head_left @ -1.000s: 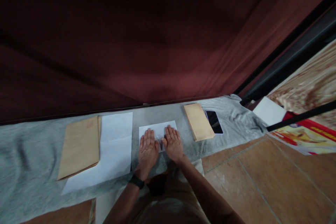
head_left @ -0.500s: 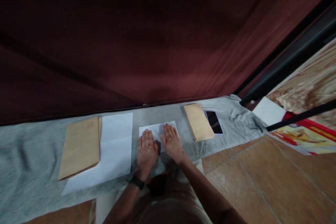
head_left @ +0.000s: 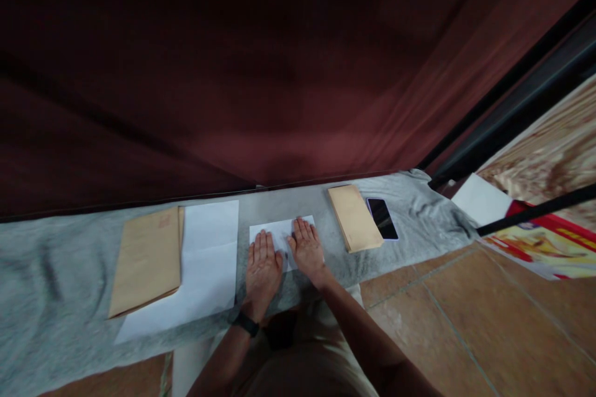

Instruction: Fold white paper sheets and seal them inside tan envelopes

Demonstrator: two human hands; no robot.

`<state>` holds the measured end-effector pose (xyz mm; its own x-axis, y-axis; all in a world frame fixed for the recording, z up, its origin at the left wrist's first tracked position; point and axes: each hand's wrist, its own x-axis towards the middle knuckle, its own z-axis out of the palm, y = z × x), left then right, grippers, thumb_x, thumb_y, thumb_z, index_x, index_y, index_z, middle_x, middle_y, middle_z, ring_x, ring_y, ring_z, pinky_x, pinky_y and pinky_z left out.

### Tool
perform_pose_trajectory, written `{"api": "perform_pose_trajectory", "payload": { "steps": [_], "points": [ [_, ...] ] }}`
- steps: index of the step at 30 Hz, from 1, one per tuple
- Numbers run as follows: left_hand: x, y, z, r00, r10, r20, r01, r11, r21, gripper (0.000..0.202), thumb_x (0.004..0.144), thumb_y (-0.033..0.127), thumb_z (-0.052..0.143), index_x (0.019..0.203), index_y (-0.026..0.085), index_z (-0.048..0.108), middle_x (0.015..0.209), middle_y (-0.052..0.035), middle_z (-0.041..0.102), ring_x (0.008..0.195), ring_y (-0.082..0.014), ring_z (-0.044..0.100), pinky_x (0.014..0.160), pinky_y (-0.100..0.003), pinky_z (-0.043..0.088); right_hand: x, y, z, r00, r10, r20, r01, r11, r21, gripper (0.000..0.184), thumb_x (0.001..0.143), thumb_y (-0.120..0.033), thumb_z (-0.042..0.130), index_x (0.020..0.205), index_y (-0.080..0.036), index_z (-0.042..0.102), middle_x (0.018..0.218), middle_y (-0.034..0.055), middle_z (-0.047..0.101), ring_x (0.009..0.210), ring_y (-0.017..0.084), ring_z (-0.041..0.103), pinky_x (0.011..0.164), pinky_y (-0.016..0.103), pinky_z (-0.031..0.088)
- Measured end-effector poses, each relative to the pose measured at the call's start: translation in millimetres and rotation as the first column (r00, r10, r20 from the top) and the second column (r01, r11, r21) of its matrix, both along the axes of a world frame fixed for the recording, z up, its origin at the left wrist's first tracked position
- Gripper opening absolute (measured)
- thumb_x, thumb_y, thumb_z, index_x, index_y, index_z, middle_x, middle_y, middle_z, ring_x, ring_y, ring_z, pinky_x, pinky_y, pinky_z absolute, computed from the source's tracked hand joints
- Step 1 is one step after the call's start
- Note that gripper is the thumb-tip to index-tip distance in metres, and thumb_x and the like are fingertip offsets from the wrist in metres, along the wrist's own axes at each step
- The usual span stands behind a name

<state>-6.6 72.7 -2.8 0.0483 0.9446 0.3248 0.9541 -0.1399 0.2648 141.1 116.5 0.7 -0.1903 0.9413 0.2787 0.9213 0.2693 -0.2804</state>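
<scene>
Both palms lie flat on a small white sheet of paper (head_left: 287,262), which looks folded, on a grey cloth. My left hand (head_left: 263,270) covers the sheet's left part, fingers stretched out and pointing away from me. On the right part rests my right hand (head_left: 307,250), its fingers also extended. A strip of the paper shows between the two hands. To the left are large white sheets (head_left: 209,267), partly under a stack of brown envelopes (head_left: 148,260). Right of my hands lies a stack of smaller brown envelopes (head_left: 356,218).
A phone (head_left: 383,219) lies beside the smaller envelopes. The grey cloth (head_left: 56,279) covers a narrow surface backed by a dark red curtain (head_left: 279,105). At right are a black metal bar (head_left: 535,209), a red and yellow printed package (head_left: 544,242) and a tiled floor (head_left: 465,316).
The view has shifted slightly, so everything appears a little further right. Both hands stay flat on the paper in almost the same place.
</scene>
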Motion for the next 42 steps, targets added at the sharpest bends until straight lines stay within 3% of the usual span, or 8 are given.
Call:
{"api": "perform_pose_trajectory", "payload": {
  "steps": [6,13,19,25,32,37,42],
  "points": [
    [4.5,6.3,2.8,1.0,-0.003,0.002,0.003,0.999,-0.033,0.06,0.098,0.024,0.032,0.152,-0.001,0.037,0.161,-0.024,0.037,0.155,-0.0311,0.026,0.124,-0.054,0.027,2.4,-1.5,0.0,1.0,-0.029,0.004,0.029,1.0,-0.004,0.055,0.108,-0.036,0.04,0.155,-0.007,0.04,0.159,0.0184,0.043,0.149,0.029,0.037,0.122,0.05,0.03],
    [26.8,33.3,8.6,0.978,-0.207,-0.02,0.204,0.973,-0.104,0.054,0.1,0.022,0.028,0.145,0.003,0.05,0.158,-0.02,0.044,0.152,-0.0288,0.033,0.124,-0.051,0.029,2.1,-1.9,1.1,0.999,-0.025,0.032,0.027,0.998,-0.062,0.051,0.106,-0.023,0.037,0.155,-0.007,0.04,0.162,0.0161,0.037,0.152,0.027,0.032,0.124,0.049,0.026],
    [19.0,41.1,5.1,0.996,-0.088,-0.013,0.087,0.994,-0.065,0.065,0.102,0.04,0.032,0.149,-0.004,0.043,0.158,-0.0254,0.041,0.151,-0.0321,0.034,0.124,-0.05,0.029,1.4,-2.3,2.4,0.999,-0.033,0.031,0.034,0.999,-0.031,0.053,0.104,-0.023,0.043,0.155,-0.006,0.04,0.16,0.017,0.039,0.152,0.027,0.033,0.124,0.048,0.027],
    [-1.5,33.3,-1.8,1.0,0.015,-0.008,-0.015,1.0,-0.016,0.067,0.103,0.041,0.026,0.151,-0.003,0.04,0.158,-0.0263,0.041,0.153,-0.0333,0.031,0.123,-0.054,0.028,0.6,-1.6,1.3,0.998,-0.052,0.023,0.052,0.999,0.003,0.053,0.106,-0.032,0.045,0.153,-0.008,0.044,0.157,0.0176,0.045,0.148,0.028,0.039,0.122,0.048,0.03],
    [-19.2,25.4,-7.1,0.992,0.121,0.046,-0.123,0.992,0.025,0.067,0.103,0.039,0.026,0.154,-0.003,0.034,0.158,-0.0278,0.04,0.152,-0.0345,0.033,0.122,-0.055,0.031,0.7,-0.9,-4.1,0.998,-0.038,-0.046,0.041,0.997,0.06,0.052,0.106,-0.032,0.041,0.152,-0.009,0.045,0.155,0.0186,0.048,0.147,0.03,0.042,0.12,0.051,0.032],
    [-17.4,22.2,-3.1,0.993,0.113,0.032,-0.115,0.991,0.073,0.067,0.103,0.038,0.025,0.154,-0.005,0.033,0.158,-0.0302,0.038,0.152,-0.0361,0.032,0.121,-0.057,0.032,17.9,0.5,-2.4,0.976,-0.178,-0.127,0.186,0.981,0.062,0.053,0.103,-0.028,0.042,0.149,-0.003,0.046,0.151,0.0235,0.051,0.141,0.033,0.046,0.114,0.05,0.038],
    [-17.0,21.1,-1.6,0.994,0.101,0.05,-0.105,0.991,0.085,0.066,0.102,0.038,0.027,0.153,-0.004,0.035,0.158,-0.0286,0.039,0.152,-0.0364,0.031,0.121,-0.058,0.031,37.8,3.4,4.0,0.952,-0.269,-0.144,0.266,0.963,-0.038,0.047,0.097,-0.025,0.049,0.142,-0.011,0.055,0.125,0.0196,0.067,0.114,0.031,0.063,0.1,0.044,0.049]
  ]
}}
